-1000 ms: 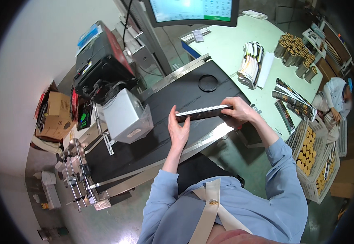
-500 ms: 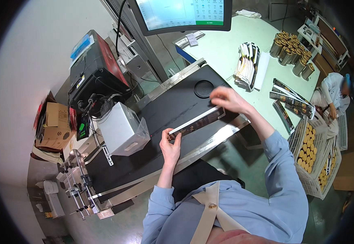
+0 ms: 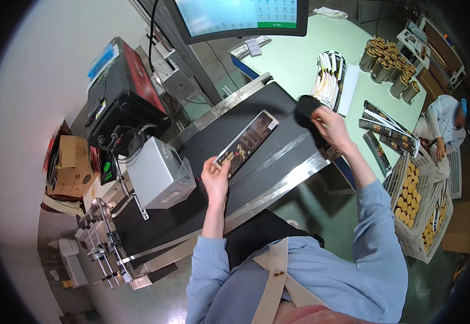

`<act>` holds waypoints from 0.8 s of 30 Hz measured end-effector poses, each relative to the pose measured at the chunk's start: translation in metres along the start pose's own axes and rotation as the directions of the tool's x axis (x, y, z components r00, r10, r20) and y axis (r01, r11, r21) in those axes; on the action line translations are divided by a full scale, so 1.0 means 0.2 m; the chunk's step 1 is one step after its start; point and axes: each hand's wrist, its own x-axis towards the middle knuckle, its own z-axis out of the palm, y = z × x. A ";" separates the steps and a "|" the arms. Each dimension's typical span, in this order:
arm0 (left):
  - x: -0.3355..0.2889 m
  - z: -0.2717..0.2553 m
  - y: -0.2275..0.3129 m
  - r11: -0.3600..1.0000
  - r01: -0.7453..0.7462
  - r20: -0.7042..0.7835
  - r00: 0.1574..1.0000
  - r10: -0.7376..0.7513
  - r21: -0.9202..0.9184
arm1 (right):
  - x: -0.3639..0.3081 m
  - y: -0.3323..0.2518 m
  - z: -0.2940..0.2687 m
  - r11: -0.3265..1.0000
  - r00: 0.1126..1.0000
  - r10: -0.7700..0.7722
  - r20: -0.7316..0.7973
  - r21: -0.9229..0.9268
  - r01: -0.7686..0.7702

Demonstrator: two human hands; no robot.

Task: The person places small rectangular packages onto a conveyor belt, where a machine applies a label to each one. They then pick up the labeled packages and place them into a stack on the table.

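I watch over a long black conveyor belt (image 3: 283,154) running from near left to far right, with a pale green desk (image 3: 299,54) beyond it on the right. On the belt's left stand a boxy black and red machine (image 3: 132,81) and a grey metal box (image 3: 156,173); the box's clear plastic guard juts out just beside the left hand, crowding that side. A flat dark-framed monitor (image 3: 240,19) hangs far off. White lattice crates (image 3: 407,238) sit at right.

I judge the work partway: a thick pile of black and white strips (image 3: 329,78) and loose black printed strips (image 3: 386,127) lie on the desk, in nobody's grasp, near shiny gold-topped cans (image 3: 370,60). One slim black printed pack (image 3: 248,140) is over the belt, its near end pinched by the left hand (image 3: 215,175) and not let go; I cannot tell whether it rests there. The right hand (image 3: 332,127) grips a round black disc (image 3: 306,105) near the belt's right edge, between pack and desk.
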 end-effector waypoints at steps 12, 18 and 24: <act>0.44 0.21 0.11 0.991 0.112 0.084 0.989 -0.118 0.075 | -0.74 0.43 -0.28 0.864 0.948 0.299 -0.112 -0.390 -0.319; 0.49 0.22 0.08 0.991 0.065 0.072 0.995 -0.074 0.117 | -0.84 0.53 -0.23 0.812 0.900 0.431 -0.062 -0.410 -0.416; 0.42 0.26 0.03 0.969 -0.060 -0.058 0.995 0.077 0.240 | -0.77 0.38 -0.23 0.839 0.900 0.410 -0.148 -0.327 -0.436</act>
